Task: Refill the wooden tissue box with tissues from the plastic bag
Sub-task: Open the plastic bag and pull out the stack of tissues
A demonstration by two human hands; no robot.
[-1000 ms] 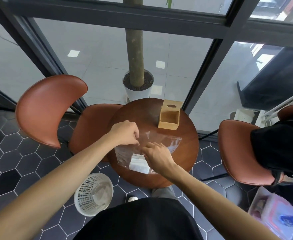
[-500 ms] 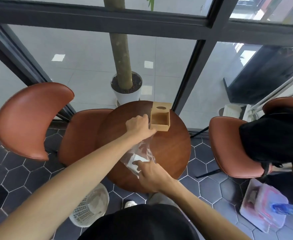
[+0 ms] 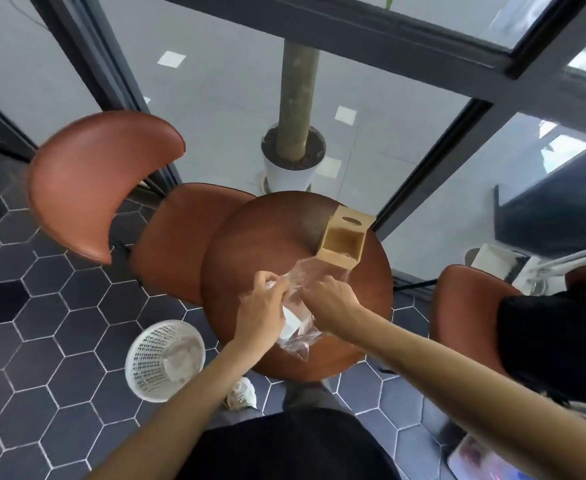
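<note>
wooden round table [image 3: 250, 244] on hexagon tiles [image 3: 42, 323]; left hand [image 3: 262, 306] and right hand [image 3: 329, 301] both grip plastic bag [image 3: 296, 289].

Bright daylight, wide-angle view.
Lit through glass wall [image 3: 215, 98]; motion-blurred throughout, strongly bowed at edges, soft shadows only.

The left hand [image 3: 262, 306] has come back from the box — both hands now grip the plastic bag [image 3: 300, 292].

Both arms reach forward, left hand [image 3: 262, 306] and right hand [image 3: 331, 299] with fingers curled.
</note>
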